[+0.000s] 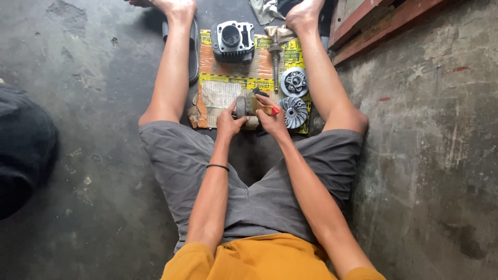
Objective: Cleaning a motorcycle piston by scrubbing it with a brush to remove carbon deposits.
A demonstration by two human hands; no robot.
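I sit on the floor with my legs spread around a flattened cardboard sheet (228,83). My left hand (230,122) grips a small round metal engine part (241,106) held upright over the cardboard's near edge. My right hand (271,118) holds a tool with a wooden handle and a red tip (268,109) against that part. Just right of my hands lie two finned metal discs (294,111), one behind the other (294,82). A finned engine cylinder (233,40) stands at the cardboard's far end, with a metal shaft (275,61) beside it.
A black sandal (194,49) lies by my left leg. A dark bulky object (23,145) sits at the left edge. Reddish wooden boards (384,23) lie at the upper right. A crumpled cloth (265,10) rests beyond the cylinder. The concrete floor (430,155) is stained.
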